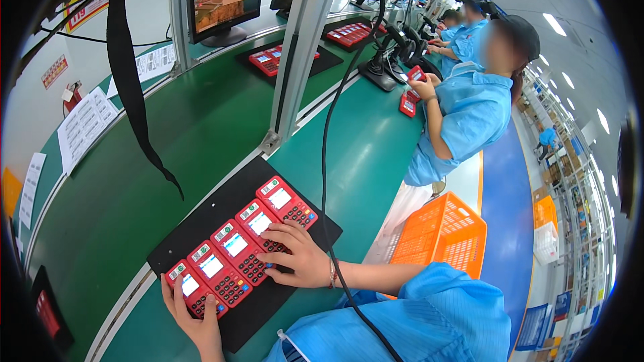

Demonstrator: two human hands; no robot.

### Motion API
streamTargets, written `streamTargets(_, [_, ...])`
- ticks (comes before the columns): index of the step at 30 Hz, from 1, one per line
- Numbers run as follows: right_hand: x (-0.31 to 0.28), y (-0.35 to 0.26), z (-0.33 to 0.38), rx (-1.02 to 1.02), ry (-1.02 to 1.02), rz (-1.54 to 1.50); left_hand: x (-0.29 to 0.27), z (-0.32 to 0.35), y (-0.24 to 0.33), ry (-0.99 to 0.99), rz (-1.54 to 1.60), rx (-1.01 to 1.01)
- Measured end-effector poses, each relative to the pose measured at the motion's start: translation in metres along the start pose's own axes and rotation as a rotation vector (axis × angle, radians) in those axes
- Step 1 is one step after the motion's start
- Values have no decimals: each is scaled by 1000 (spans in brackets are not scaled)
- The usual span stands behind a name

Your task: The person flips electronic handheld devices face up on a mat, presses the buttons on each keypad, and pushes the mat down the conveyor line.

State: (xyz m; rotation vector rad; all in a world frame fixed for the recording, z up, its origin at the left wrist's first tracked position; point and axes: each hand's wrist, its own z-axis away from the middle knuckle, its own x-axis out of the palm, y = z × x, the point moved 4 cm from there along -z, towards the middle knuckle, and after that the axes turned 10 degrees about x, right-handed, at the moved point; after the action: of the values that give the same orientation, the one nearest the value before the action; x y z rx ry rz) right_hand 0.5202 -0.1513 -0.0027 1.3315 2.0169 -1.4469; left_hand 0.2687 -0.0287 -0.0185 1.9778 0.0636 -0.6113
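Observation:
Several red payment terminals lie face up in a slanting row on a black mat [251,325], their small screens lit. My left hand [194,322] is at the leftmost terminal [190,284]. Its fingers stretch along the left side and its thumb rests on the dark keypad. My right hand [298,259] spreads its fingers over the keypads right of the row's middle. Its fingertips are by the keys of the middle terminal [235,244] and the terminal to its right [255,220]. Farthest right lies another terminal [277,198], touched by neither hand.
A black cable [325,161] hangs across the view, over my right wrist. A metal post [295,60] rises beyond the mat; a black strap [131,74] dangles at left. To the right, a co-worker [469,110] handles red terminals beside an orange crate [463,228]. A monitor [225,0] stands behind.

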Motion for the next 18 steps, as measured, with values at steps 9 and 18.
streamTargets(9, [-4, -4, -10, -10, -2, 45, -4, -4, -2, 1, -11, 50])
streamTargets(18, [1, -10, -7, -5, -92, 60, -19, -3, 0, -136, 80, 48])
